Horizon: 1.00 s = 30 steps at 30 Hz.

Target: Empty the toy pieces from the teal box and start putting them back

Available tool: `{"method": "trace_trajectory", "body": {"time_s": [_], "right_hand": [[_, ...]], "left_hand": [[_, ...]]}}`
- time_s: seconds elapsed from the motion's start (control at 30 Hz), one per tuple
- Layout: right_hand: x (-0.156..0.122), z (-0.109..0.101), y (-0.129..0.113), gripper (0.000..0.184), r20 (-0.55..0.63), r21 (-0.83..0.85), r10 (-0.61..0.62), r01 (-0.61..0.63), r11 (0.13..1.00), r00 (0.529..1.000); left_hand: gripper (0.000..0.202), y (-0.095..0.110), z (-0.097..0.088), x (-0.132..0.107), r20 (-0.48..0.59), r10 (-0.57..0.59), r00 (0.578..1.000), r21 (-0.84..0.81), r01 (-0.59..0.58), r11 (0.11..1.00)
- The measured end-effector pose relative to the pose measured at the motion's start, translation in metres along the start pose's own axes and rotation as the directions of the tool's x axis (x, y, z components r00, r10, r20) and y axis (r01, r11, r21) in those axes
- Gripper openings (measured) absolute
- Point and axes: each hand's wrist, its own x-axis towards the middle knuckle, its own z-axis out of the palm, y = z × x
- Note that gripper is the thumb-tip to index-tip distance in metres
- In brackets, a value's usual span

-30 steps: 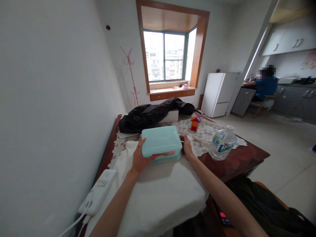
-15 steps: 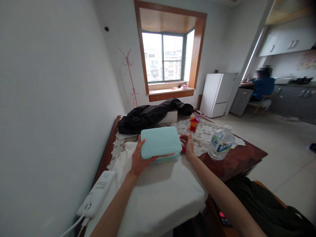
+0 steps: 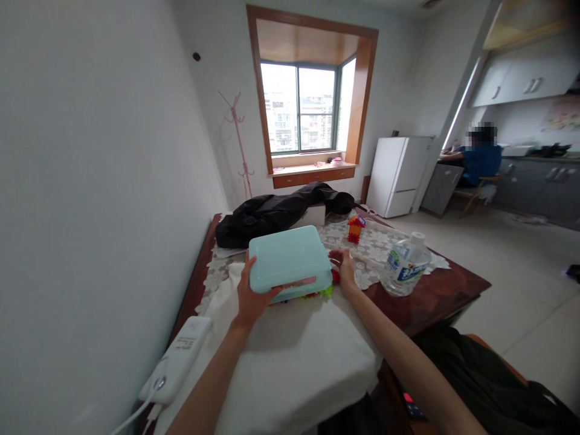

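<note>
My left hand (image 3: 251, 297) grips the near left edge of a pale turquoise plastic box lid (image 3: 290, 261), fingers wrapped under its front edge, and holds it lifted and tilted. Under the lid, red and green toy blocks (image 3: 322, 291) show at its right side. My right hand (image 3: 347, 271) rests just right of the lid beside the blocks; its fingers are partly hidden, so I cannot make out whether they hold anything. Everything sits on a white cloth (image 3: 290, 356) over the table.
A water bottle (image 3: 405, 264) stands on the lace runner at right. A small coloured block house (image 3: 355, 228) and a black jacket (image 3: 276, 212) lie farther back. A white power strip (image 3: 176, 360) is at left. A person sits far right.
The lid has risen and tilted up in my left hand, uncovering coloured blocks beneath it. My right hand has stayed beside it.
</note>
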Motion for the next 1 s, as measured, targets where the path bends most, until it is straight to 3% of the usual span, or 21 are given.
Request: {"method": "trace_trajectory", "body": {"time_s": [0.17,0.37,0.53,0.67,0.77,0.83,0.87,0.9,0.93,1.0], "right_hand": [[-0.007,0.003,-0.006,0.071,0.059,-0.075,0.054,-0.049,0.996,0.997],[-0.017,0.006,-0.018,0.059,0.143,-0.24,-0.193,0.224,0.945,0.971],[-0.017,0.002,-0.03,0.056,0.058,-0.261,-0.304,0.308,0.915,0.951],[-0.014,0.0,-0.042,0.052,-0.015,-0.169,-0.399,0.391,0.905,0.917],[-0.02,-0.008,-0.054,0.046,-0.017,0.016,-0.324,0.324,0.946,0.946],[-0.033,-0.018,-0.062,0.045,0.123,0.135,-0.207,0.19,0.972,0.971],[-0.041,-0.024,-0.066,0.047,0.253,0.16,-0.133,0.094,0.983,0.958],[-0.05,-0.03,-0.069,0.051,0.419,0.139,-0.035,-0.027,0.99,0.907],[-0.059,-0.037,-0.071,0.055,0.599,0.065,0.094,-0.166,0.984,0.795],[-0.074,-0.046,-0.074,0.066,0.85,-0.176,0.332,-0.375,0.91,0.409]], "left_hand": [[0.104,0.001,-0.001,0.001,-0.011,0.046,0.999,0.007,-0.046,0.999],[0.104,-0.004,0.0,-0.001,-0.021,0.074,0.997,0.0,-0.074,0.997],[0.107,-0.006,-0.001,-0.002,-0.017,0.103,0.995,-0.004,-0.103,0.995],[0.107,-0.004,-0.001,-0.001,-0.026,0.104,0.994,-0.017,-0.105,0.994],[0.106,-0.003,-0.001,0.0,-0.028,0.097,0.995,-0.032,-0.098,0.995],[0.105,-0.003,-0.001,0.0,-0.037,0.099,0.994,-0.04,-0.101,0.994],[0.105,-0.003,-0.001,0.0,-0.043,0.1,0.994,-0.044,-0.102,0.994],[0.106,-0.003,-0.001,0.0,-0.049,0.101,0.994,-0.049,-0.104,0.993],[0.106,-0.002,0.0,0.0,-0.054,0.1,0.994,-0.055,-0.103,0.993],[0.106,-0.001,-0.001,0.001,-0.057,0.098,0.994,-0.066,-0.102,0.993]]}}
